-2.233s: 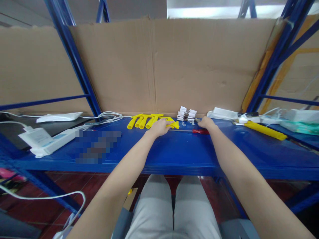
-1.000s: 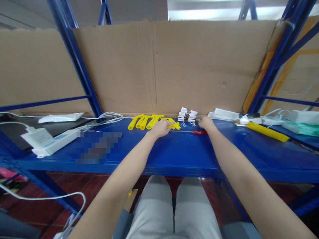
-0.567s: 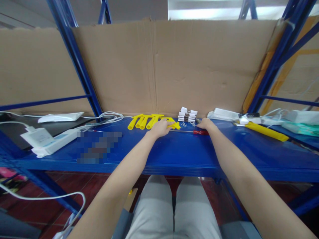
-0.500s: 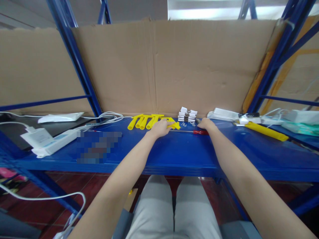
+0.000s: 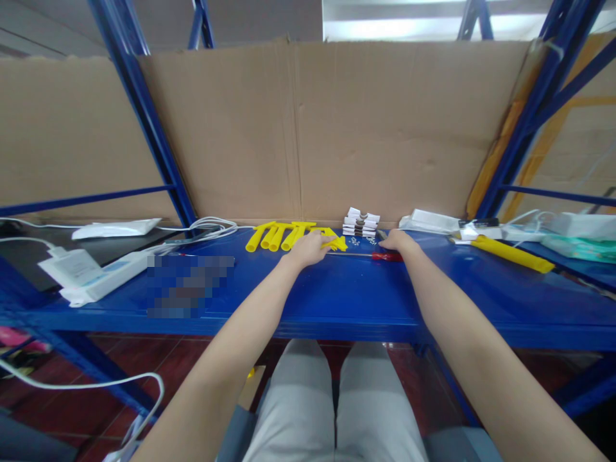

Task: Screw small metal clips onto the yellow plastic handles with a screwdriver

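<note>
My left hand rests on the blue shelf with its fingers stretched to the right, over or against small yellow plastic pieces. Beside it, to the left, lie several yellow tube-shaped handles. My right hand lies flat with fingers pointing left, at the edge of some small dark parts that it partly covers. A screwdriver with a red handle lies just in front of the hands. Between them stand stacked white pieces with dark middles, and small silvery bits that look like screws.
A white power strip with a plugged-in adapter sits at left, beside a blurred-out object. At right are a white package and a long yellow part. Cardboard and blue posts bound the shelf.
The view has shifted very slightly. Both hands and the things on the shelf stay where they were.
</note>
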`<act>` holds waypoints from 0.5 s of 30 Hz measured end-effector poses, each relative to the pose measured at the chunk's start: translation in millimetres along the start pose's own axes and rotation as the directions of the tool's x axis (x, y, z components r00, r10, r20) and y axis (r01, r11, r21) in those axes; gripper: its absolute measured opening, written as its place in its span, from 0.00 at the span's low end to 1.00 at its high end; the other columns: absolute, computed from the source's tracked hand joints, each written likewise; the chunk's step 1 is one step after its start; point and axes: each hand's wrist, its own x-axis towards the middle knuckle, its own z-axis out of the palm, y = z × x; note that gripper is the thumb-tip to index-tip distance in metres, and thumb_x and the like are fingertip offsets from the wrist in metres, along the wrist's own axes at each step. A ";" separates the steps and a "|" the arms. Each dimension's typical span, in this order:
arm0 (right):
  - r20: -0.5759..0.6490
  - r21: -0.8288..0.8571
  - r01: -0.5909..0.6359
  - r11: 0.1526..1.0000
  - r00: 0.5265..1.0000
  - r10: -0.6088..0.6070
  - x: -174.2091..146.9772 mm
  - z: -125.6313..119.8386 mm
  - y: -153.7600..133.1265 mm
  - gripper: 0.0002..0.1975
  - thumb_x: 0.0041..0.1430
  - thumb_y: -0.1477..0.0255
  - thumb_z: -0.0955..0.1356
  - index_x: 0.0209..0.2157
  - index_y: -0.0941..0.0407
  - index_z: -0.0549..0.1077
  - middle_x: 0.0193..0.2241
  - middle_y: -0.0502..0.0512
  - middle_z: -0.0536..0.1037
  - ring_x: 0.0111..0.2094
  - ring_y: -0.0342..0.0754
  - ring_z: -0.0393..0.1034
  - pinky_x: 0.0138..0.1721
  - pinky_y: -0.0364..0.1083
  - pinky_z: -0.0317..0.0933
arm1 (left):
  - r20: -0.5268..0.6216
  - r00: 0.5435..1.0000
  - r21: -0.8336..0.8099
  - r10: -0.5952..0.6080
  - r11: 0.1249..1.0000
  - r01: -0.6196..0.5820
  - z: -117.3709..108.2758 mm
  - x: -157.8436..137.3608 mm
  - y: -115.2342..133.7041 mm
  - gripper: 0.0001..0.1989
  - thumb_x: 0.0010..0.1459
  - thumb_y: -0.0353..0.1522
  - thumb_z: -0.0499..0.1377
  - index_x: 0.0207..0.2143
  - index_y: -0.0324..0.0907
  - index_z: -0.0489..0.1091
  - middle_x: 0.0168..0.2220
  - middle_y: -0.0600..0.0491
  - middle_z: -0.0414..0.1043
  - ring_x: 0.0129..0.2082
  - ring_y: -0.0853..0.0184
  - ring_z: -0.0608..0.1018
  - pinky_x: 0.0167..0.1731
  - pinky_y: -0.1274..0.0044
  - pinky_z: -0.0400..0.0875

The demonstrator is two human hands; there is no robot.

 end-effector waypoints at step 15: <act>0.030 -0.056 0.031 0.998 0.999 -0.029 -1.1 1.0 -4.9 0.26 0.54 0.75 0.64 0.55 0.65 0.66 0.50 0.74 0.71 0.53 0.57 0.66 0.49 0.49 0.61 | -0.004 1.000 -0.032 -0.008 0.999 0.008 -1.2 0.0 0.0 0.21 0.60 0.35 0.50 0.55 0.49 0.67 0.48 0.45 0.69 0.49 0.57 0.72 0.48 0.69 0.65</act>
